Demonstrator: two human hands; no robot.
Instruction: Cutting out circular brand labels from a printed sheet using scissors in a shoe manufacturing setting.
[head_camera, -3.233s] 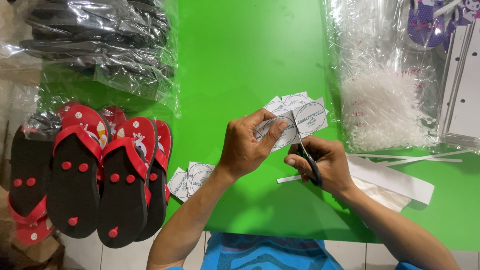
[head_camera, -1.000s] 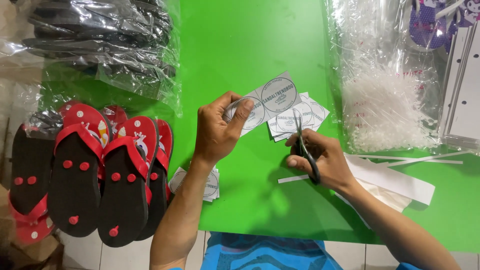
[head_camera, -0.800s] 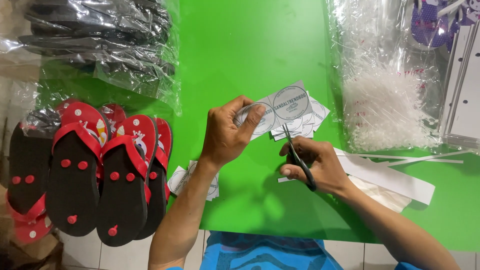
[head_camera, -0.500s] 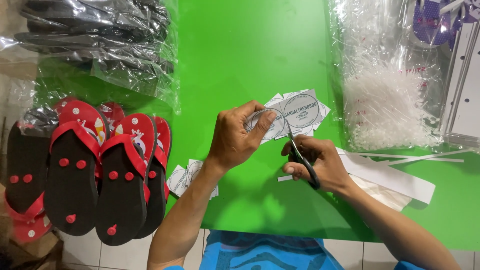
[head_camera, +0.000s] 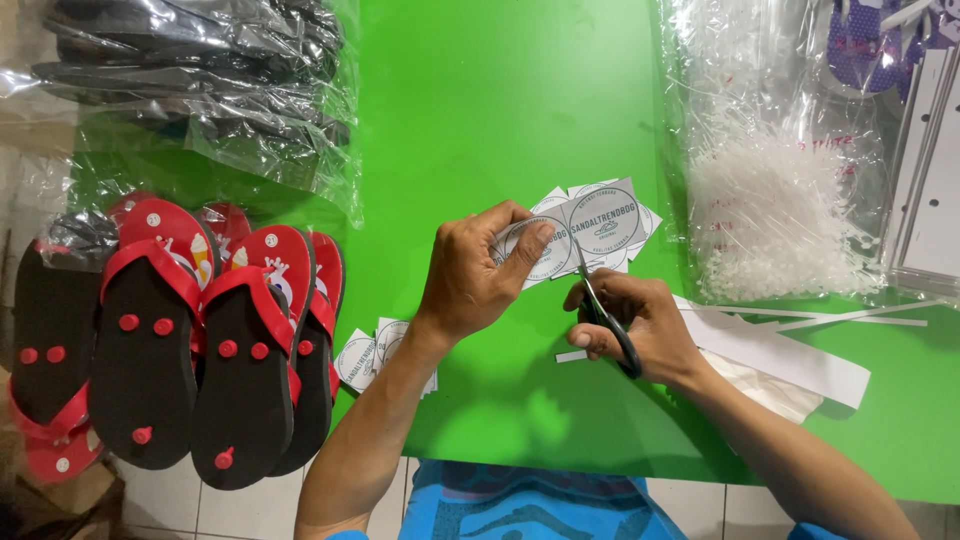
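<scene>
My left hand (head_camera: 478, 268) pinches a paper strip of round printed labels (head_camera: 575, 225) above the green table (head_camera: 500, 120). My right hand (head_camera: 632, 322) grips black-handled scissors (head_camera: 603, 310), whose blades point up into the strip between two labels. Under the strip lies a small pile of cut labels (head_camera: 640, 220). Another few cut labels (head_camera: 372, 352) lie by my left forearm near the table's front edge.
Red-and-black flip-flops (head_camera: 190, 330) are stacked soles up at the left. Bagged dark sandals (head_camera: 190, 70) lie at back left. A clear bag of white plastic fasteners (head_camera: 770, 200) sits right, with white paper strips (head_camera: 780, 350) beside it and white cards (head_camera: 930, 190) at far right.
My left hand carried the label strip left and up, then back to the scissors. The scissors have stayed near the same spot and now cut between two labels.
</scene>
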